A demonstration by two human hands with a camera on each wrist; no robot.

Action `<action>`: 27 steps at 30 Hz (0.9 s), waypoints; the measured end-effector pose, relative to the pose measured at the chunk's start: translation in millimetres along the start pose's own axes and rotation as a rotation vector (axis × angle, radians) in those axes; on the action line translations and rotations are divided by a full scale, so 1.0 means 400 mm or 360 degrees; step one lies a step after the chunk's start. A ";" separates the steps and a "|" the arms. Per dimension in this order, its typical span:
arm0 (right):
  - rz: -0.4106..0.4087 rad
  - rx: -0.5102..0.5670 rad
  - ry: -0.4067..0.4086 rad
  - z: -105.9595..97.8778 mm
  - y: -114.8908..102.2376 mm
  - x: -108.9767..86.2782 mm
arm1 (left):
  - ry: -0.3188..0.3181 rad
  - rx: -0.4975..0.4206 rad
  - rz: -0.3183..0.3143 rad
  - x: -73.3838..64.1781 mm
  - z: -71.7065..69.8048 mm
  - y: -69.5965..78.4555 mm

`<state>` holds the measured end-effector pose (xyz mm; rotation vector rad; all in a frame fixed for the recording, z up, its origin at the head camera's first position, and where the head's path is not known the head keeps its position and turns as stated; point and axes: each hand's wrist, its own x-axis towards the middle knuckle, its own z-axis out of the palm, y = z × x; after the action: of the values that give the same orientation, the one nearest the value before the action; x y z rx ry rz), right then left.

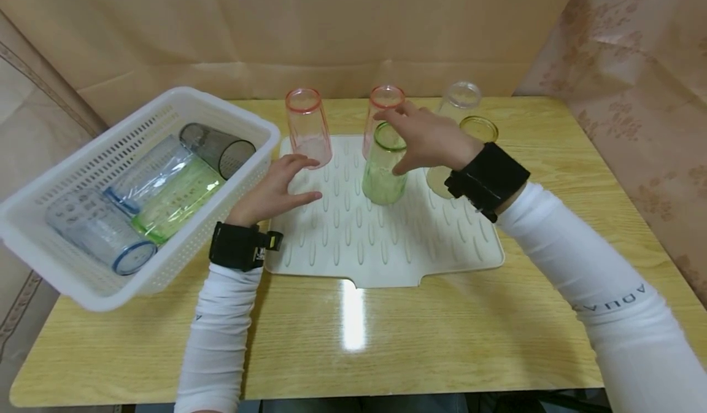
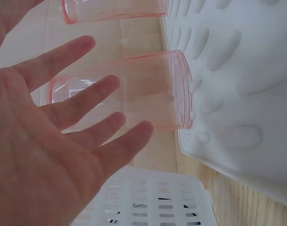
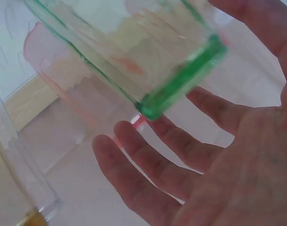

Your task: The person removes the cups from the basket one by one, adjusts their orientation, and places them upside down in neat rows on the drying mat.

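Running closest to the person is the front strip of a wood-look table point(image 1: 420, 333), with a ridged white mat point(image 1: 337, 247) just behind, tab facing this way. Left hand point(image 1: 273, 189) hovers around the mat's left edge, fingers and thumb spread, gripping nothing.

Beside it there's a white basket point(image 1: 193, 241) with four glasses point(image 1: 177, 201) lying on their sides, probably because they can't topple like that.

Around the middle of the mat stands the green glass point(image 1: 381, 180), upside down, thick base up. Right hand point(image 1: 433, 138) is round its upper end, fingers apart and loosely curved, thumb on the near side. Doesn't look clamped to me, and honestly can't tell whether skin meets glass. I'd guess going for the base end keeps fingers off the drinking rim.

A yellow glass point(image 1: 479, 129) is just right of that, half hidden by the hand. Further back: a left pink glass point(image 1: 310, 131), a middle pink glass point(image 1: 388, 97) and a clear glass point(image 1: 463, 96). The pink ones stand mouth-down too; wider end below is likely steadier, and the ridges presumably let air under. Beige sheeting point(image 1: 359, 20) hangs behind everything.
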<state>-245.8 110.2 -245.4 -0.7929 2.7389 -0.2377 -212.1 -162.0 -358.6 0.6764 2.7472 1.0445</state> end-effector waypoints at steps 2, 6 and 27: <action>-0.0039 0.0034 0.0067 -0.002 0.006 -0.017 | 0.0028 0.0004 0.0019 0.002 -0.001 0.000; -0.0088 0.0072 0.0165 -0.004 0.017 -0.048 | 0.0063 0.0043 0.0060 -0.001 -0.005 0.007; -0.0203 0.0008 0.0762 0.065 0.013 -0.162 | 0.0133 0.0337 0.0238 -0.047 -0.108 0.059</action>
<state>-187.9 147.7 -257.0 -1.0236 3.1250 -0.5213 -198.2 -180.7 -311.3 0.8991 2.9473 0.8322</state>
